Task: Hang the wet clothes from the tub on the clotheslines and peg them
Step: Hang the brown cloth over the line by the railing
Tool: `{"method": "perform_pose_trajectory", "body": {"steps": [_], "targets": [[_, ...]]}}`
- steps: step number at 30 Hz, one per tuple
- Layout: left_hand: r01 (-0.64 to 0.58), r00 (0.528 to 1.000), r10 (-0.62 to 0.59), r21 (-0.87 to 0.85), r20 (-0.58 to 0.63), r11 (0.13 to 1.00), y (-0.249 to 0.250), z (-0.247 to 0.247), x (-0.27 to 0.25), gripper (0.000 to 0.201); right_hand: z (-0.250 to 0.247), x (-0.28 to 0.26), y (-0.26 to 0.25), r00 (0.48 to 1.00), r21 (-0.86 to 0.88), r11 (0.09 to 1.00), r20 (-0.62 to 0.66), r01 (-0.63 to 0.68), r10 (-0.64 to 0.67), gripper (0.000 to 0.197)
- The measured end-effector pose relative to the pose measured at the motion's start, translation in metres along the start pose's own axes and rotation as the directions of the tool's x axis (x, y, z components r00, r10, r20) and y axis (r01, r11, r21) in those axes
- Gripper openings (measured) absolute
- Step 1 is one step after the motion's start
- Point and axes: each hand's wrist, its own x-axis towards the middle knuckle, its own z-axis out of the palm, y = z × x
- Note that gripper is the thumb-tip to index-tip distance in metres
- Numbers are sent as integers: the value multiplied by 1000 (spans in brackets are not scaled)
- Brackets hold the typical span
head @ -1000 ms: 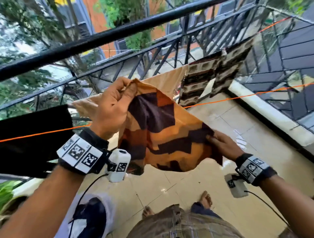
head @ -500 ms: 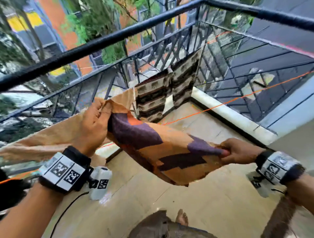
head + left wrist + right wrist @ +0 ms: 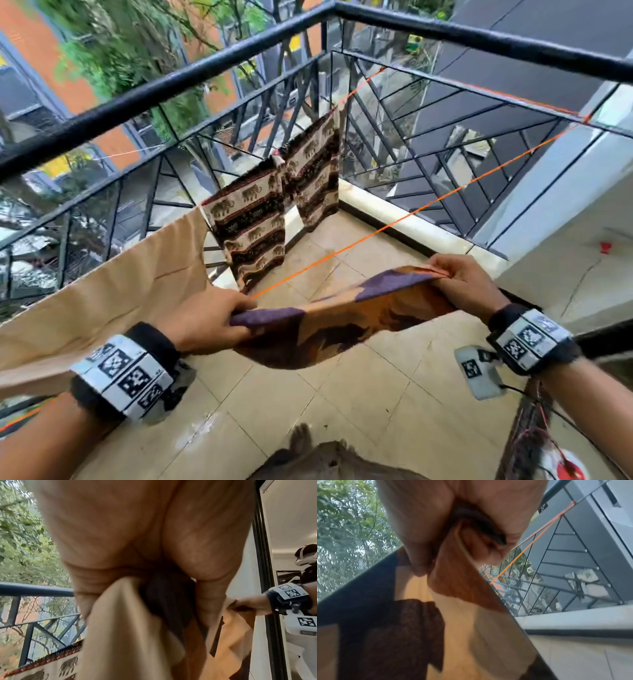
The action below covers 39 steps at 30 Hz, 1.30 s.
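Orange-and-purple cloth [image 3: 346, 318] sags between left hand [image 3: 205, 322] and right hand [image 3: 469, 287], each grip pinching a corner.

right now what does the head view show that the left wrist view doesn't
Only the head view shows the left hand from outside, the orange clothesline running to the railing, and the tiled floor. Only the left wrist view shows a white headset indoors, behind the right hand. Both show the patterned cloth gripped at both ends, and the elephant-print cloth already hung.
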Motion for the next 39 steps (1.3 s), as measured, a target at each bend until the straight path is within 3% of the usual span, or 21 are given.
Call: {"method": "perform_pose_trajectory", "body": {"steps": [2, 3, 5, 7, 9, 12, 14, 17, 22, 24, 28, 34, 39], "targets": [[-34, 999, 33, -99, -14, 994, -4, 0, 5, 20, -11, 6, 2, 996, -32, 999, -90, -20, 17, 7], [-59, 998, 54, -142, -35, 988, -6, -1, 7, 19, -16, 9, 2, 994, -31, 999, -112, -17, 14, 5], [-106, 994, 95, -229, -60, 968, -6, -3, 14, 18, -31, 17, 6, 991, -4, 999, -127, -36, 35, 21], [-165, 985, 134, -376, -107, 912, -5, -6, 20, 4, -50, 21, 12, 987, -15, 995, -133, -94, 92, 30], [-256, 965, 186, -499, -187, 828, -1, -10, 26, 16, -66, 21, 17, 978, -15, 992, -171, -125, 120, 30], [-312, 943, 167, -582, -289, 751, -1, -16, 40, 30, -76, 23, 14, 940, 209, 969, -282, -135, 191, 38], [-302, 942, 124, -623, -312, 721, 1, -15, 53, 41, -80, 27, 12, 882, 265, 956, -411, -126, 230, 33], [-314, 945, 144, -694, -293, 648, 17, -11, 76, 40, -93, 38, 18, 745, 293, 952, -615, -89, 259, 19], [-317, 931, 352, -697, -99, 643, 59, -6, 119, 36, -120, 59, 25, 564, 418, 908, -753, 11, 340, 15], [-285, 931, 358, -751, -70, 595, 76, -9, 139, 33, -140, 68, 31, 531, 441, 897, -769, 36, 357, 16], [-232, 970, 152, -901, -188, 366, 118, -12, 196, 34, -206, 92, 53, 514, 490, 871, -757, 36, 404, 13], [-258, 961, 14, -874, -277, 411, 198, -17, 290, 30, -313, 153, 92, 543, 429, 903, -768, 41, 340, 19], [-240, 952, -93, -898, -293, 369, 272, -22, 355, 27, -402, 195, 114, 538, 409, 904, -793, 123, 286, 20]]}}
